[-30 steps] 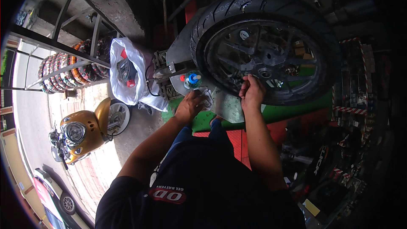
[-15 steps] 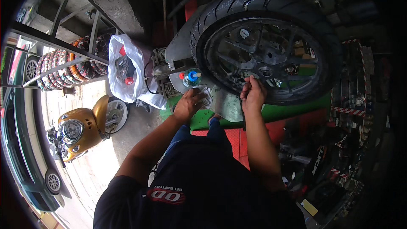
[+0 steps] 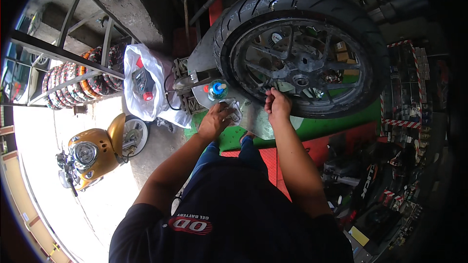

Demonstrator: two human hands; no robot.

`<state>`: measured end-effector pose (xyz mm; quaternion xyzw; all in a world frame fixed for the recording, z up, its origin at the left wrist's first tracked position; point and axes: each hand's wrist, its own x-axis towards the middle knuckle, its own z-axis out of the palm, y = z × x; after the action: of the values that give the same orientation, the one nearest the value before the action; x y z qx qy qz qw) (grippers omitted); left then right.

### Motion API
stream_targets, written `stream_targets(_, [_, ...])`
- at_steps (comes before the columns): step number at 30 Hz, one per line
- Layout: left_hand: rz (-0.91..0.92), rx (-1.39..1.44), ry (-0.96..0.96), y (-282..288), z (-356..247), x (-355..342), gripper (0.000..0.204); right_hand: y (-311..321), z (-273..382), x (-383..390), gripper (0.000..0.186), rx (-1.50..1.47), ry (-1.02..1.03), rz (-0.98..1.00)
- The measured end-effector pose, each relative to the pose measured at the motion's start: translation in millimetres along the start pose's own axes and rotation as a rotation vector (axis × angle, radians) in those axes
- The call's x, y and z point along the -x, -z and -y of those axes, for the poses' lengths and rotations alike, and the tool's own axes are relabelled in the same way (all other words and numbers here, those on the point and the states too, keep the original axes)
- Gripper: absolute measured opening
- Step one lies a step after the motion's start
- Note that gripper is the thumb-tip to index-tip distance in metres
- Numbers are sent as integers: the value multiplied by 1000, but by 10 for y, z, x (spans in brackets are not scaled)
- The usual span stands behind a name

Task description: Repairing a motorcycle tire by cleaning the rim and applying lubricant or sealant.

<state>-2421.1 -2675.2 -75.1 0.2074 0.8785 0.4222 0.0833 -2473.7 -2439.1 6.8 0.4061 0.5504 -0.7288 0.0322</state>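
A motorcycle wheel with a black tyre (image 3: 312,7) and a dark, dusty spoked rim (image 3: 253,58) lies flat on a metal-topped stand (image 3: 258,122). My right hand (image 3: 279,105) is closed in a pinch at the near left edge of the rim, its fingertips pressed together. Whatever they hold is too small or hidden to name. My left hand (image 3: 214,122) is curled over a crumpled white rag (image 3: 234,112) on the stand, left of the wheel. Just beyond the rag stands a clear bottle with a blue top (image 3: 218,89).
To the left, a white plastic bag (image 3: 134,87) holds dark bottles with red caps. Farther left are a rack of patterned tyres (image 3: 73,80) and a gold motorcycle (image 3: 92,151). Parts and shelving (image 3: 404,92) crowd the right side. Green and red flooring (image 3: 331,141) runs below the stand.
My right hand has moved left along the rim's near edge, still pinched. My left hand stays on the rag. The dark car outside at the left has moved mostly out of view.
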Motion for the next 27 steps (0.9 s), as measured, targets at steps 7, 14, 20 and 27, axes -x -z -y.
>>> stream_targets(7, [-28, 29, -21, -17, 20, -4, 43, -17, 66, -9, 26, -133, -40, 0])
stream_targets(14, [-32, 14, -49, -10, 29, -12, 43, -39, 45, 7, 27, -163, -40, -6])
stream_targets(20, [-49, 32, -51, -10, 7, -18, 43, -72, 33, 28, 26, -188, 34, -39])
stream_targets(27, [-14, 22, -25, -6, -4, -40, 41, -51, 33, 47, 26, -179, 82, -31])
